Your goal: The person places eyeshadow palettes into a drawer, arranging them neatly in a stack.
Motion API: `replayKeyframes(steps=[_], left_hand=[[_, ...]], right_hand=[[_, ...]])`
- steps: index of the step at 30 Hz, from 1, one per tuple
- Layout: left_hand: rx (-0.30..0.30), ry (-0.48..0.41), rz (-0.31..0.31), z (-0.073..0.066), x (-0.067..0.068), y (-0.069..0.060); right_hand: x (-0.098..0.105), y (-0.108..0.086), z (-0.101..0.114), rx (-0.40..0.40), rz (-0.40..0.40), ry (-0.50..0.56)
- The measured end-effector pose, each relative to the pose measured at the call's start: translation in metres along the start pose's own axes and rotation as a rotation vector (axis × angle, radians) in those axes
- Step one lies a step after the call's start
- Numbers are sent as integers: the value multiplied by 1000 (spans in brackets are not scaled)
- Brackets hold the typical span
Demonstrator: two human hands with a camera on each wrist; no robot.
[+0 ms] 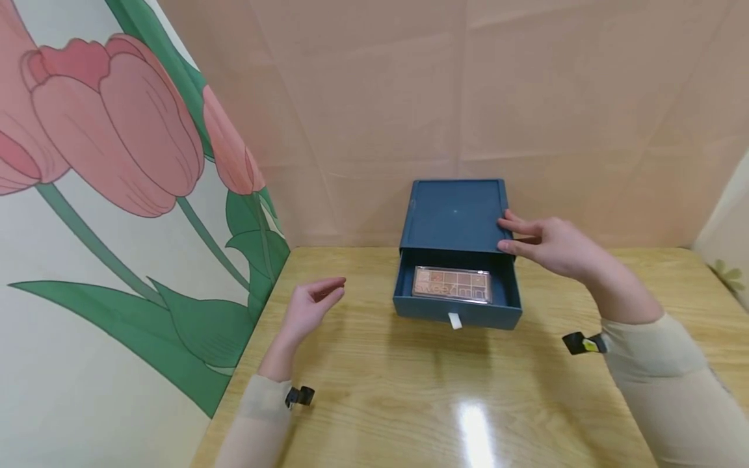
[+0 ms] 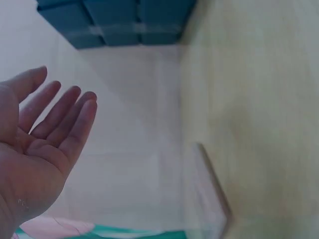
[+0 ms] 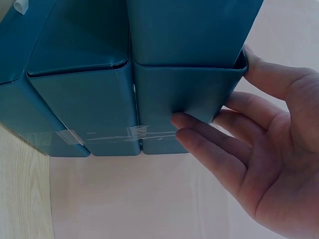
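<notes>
A blue box of stacked drawers (image 1: pixel 456 214) stands against the backdrop, its top drawer (image 1: pixel 404 296) pulled out toward the front. An eyeshadow palette (image 1: pixel 452 285) with a clear lid lies flat in that drawer. My right hand (image 1: pixel 552 244) touches the box's upper right edge, fingers and thumb spread along it. In the right wrist view its fingers (image 3: pixel 214 149) lie fairly straight against the box's side (image 3: pixel 174 92). My left hand (image 1: pixel 310 309) hovers left of the box, apart from it. Its palm shows in the left wrist view, holding nothing, fingers (image 2: pixel 79 119) slightly bent.
A white pull tab (image 1: pixel 455 320) hangs from the drawer's front. The wooden table (image 1: pixel 363 390) runs under the hands. Behind the box hangs a plain beige backdrop (image 1: pixel 363 117), and a tulip-print panel (image 1: pixel 134 260) stands along the left side. Clear tape (image 3: pixel 137 132) crosses the box's side.
</notes>
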State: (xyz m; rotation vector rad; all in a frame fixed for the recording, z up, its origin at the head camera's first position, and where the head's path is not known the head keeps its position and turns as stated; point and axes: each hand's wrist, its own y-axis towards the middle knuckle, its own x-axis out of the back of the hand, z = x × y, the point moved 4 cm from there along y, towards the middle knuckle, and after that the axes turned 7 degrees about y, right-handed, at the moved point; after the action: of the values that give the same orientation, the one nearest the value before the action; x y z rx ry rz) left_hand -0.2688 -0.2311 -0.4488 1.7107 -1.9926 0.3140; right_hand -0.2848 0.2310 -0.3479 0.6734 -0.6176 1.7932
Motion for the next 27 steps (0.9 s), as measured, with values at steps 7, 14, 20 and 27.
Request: replayKeyframes(steps=[7,14,20,27], left_hand=[[67,36,-64,34,9,-6],[102,89,-141,62,21,-15],[121,162,-150,81,29,-18],[176,280,-96,99,37,-20]], right_hand=[[0,0,-2,9,-4,-8],[-2,2,-2,8,0,-18],[-2,3,-1,9,2,-17],[-1,2,-2,6,1,-13]])
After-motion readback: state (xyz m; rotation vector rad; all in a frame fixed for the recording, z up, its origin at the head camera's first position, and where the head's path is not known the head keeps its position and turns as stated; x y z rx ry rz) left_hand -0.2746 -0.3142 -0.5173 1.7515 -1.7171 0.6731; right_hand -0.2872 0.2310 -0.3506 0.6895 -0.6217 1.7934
